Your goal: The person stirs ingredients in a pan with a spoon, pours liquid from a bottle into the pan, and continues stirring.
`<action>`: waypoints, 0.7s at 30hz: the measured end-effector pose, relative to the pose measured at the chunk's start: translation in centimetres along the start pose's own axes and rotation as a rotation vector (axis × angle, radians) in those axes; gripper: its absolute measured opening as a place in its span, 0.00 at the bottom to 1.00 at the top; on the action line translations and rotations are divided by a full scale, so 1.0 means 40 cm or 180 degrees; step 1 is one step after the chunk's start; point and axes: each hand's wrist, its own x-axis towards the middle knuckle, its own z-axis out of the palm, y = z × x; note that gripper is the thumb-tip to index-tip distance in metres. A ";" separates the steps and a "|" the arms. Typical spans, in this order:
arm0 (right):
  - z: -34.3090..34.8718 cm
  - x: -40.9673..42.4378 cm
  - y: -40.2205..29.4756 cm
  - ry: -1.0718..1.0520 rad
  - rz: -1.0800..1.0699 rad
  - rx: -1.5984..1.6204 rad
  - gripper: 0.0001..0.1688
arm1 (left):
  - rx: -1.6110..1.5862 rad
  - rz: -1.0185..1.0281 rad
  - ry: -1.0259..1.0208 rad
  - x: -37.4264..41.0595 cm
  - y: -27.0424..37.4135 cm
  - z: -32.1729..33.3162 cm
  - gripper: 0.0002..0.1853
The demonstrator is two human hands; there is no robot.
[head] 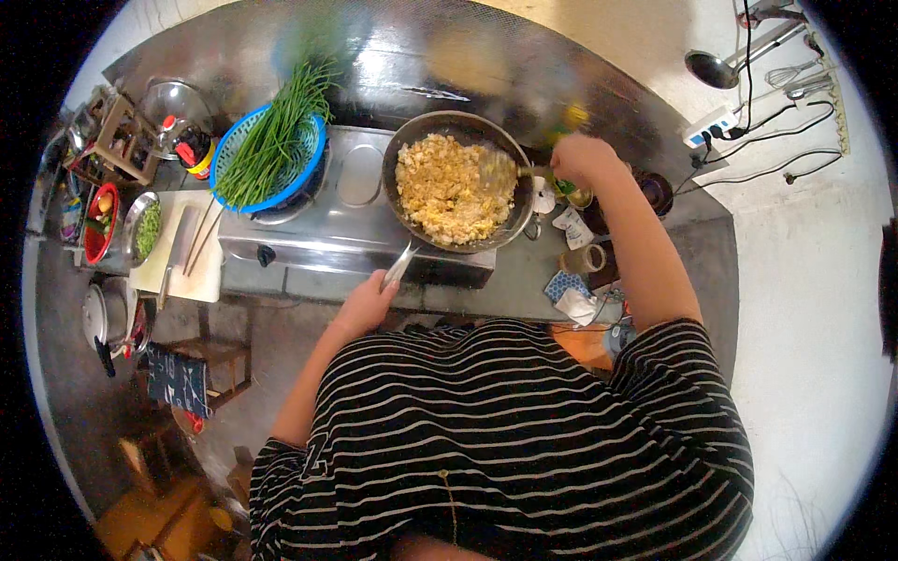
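A dark frying pan (pixel 387 184) sits on the right side of a stainless-steel gas stove (pixel 309 249). Fried rice (pixel 438 186) with yellow bits, apparently egg, covers its inside. My left hand (pixel 368 301) grips the pan's metal handle (pixel 400 266) at the near side. Over the pan's right rim, my right hand (pixel 584 163) is closed around the handle of a turner (pixel 497 172), whose blurred blade lies in the rice. Left of the pan, a blue plastic colander (pixel 219 168) holds long green chives (pixel 273 140) and stands over the other burner.
On the left lie a cutting board (pixel 203 284) with a cleaver (pixel 181 242) and chopsticks, a bowl of chopped greens (pixel 147 228), a red basket (pixel 112 245) and a sauce bottle (pixel 193 151). A glass jar (pixel 582 259) and packets stand right of the stove. Utensils and a power strip (pixel 710 126) hang on the right wall.
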 end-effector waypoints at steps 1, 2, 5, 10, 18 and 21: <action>-0.021 0.019 -0.020 0.0024 0.0004 -0.0118 0.12 | 0.0007 -0.0012 -0.0010 -0.002 0.007 -0.004 0.21; -0.043 0.042 -0.048 0.0048 0.0008 -0.0236 0.12 | 0.0014 -0.0023 -0.0020 -0.005 0.017 -0.008 0.21; -0.043 0.118 -0.128 0.0415 -0.0078 -0.0069 0.13 | 0.0048 0.0018 -0.0007 -0.002 0.017 -0.009 0.21; 0.006 0.104 -0.159 0.0485 -0.1136 -0.0216 0.13 | -0.0002 -0.0122 -0.0082 -0.001 0.011 0.000 0.21; 0.086 -0.166 -0.026 0.0729 -0.1422 -0.0548 0.23 | -0.0228 -0.0161 -0.0172 0.003 0.020 -0.002 0.22; 0.074 -0.239 -0.003 0.0345 -0.0933 -0.0411 0.24 | -0.0092 -0.0251 -0.0239 0.005 0.038 -0.013 0.22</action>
